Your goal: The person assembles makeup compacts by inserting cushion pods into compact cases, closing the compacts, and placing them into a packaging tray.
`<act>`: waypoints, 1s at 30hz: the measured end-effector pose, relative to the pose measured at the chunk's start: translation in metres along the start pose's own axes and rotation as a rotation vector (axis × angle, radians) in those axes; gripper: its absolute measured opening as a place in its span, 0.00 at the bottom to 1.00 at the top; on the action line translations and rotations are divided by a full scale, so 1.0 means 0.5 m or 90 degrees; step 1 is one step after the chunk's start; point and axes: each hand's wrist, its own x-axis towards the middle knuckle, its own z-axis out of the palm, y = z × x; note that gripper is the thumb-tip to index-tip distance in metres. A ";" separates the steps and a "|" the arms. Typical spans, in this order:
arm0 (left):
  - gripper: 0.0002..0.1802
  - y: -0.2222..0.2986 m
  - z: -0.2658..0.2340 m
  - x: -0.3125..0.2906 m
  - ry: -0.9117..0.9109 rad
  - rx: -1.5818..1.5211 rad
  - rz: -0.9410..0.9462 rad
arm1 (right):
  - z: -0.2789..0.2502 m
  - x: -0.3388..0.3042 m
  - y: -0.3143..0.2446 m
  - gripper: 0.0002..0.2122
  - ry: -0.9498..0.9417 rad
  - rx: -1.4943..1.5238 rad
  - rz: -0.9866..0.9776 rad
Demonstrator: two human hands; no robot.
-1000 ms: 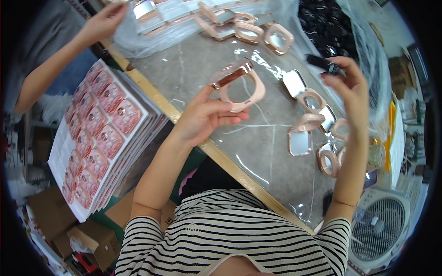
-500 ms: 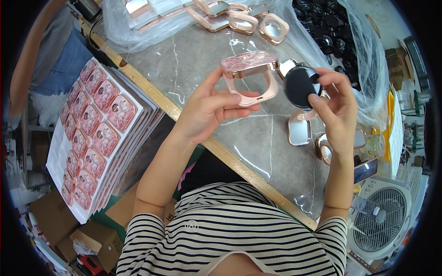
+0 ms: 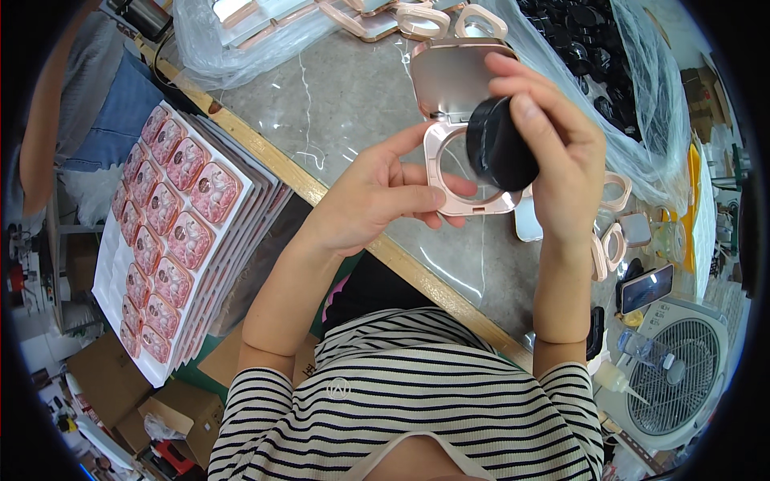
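Observation:
My left hand point(image 3: 373, 192) grips the lower ring of a pink compact case point(image 3: 435, 180) between thumb and fingers. The case's lid stands raised, its mirrored inside point(image 3: 453, 80) facing me, and the ring has a round hole through it. In my right hand point(image 3: 561, 144) is a black round cosmetic pot point(image 3: 509, 148), tilted on edge and partly over the ring's right side. Whether the pot touches the ring I cannot tell. Beyond my right wrist, more pink compact cases point(image 3: 616, 191) lie on the grey marbled table point(image 3: 345, 104).
Stacked white trays of pink patterned lids point(image 3: 188, 164) stand at left. Plastic-wrapped compacts point(image 3: 273, 24) lie at the back, with a bag of black pots point(image 3: 581, 48) at back right. A phone point(image 3: 646, 289), dropper bottle point(image 3: 613, 377) and fan point(image 3: 674, 373) are at right. Another person's arm point(image 3: 48, 120) shows far left.
The compact's lid has swung up, so its mirror shows instead of its pink top. My right hand has brought the black pot left over the ring and tilted it.

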 end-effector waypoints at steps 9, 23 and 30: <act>0.38 -0.012 -0.013 0.008 0.029 0.042 0.058 | -0.025 -0.016 0.005 0.07 0.015 -0.242 -0.023; 0.40 0.001 0.004 0.013 0.044 0.120 0.070 | -0.025 -0.010 0.039 0.05 -0.011 -0.424 -0.262; 0.40 -0.003 0.010 0.014 0.051 0.107 0.093 | -0.013 -0.015 0.045 0.06 0.000 -0.434 -0.265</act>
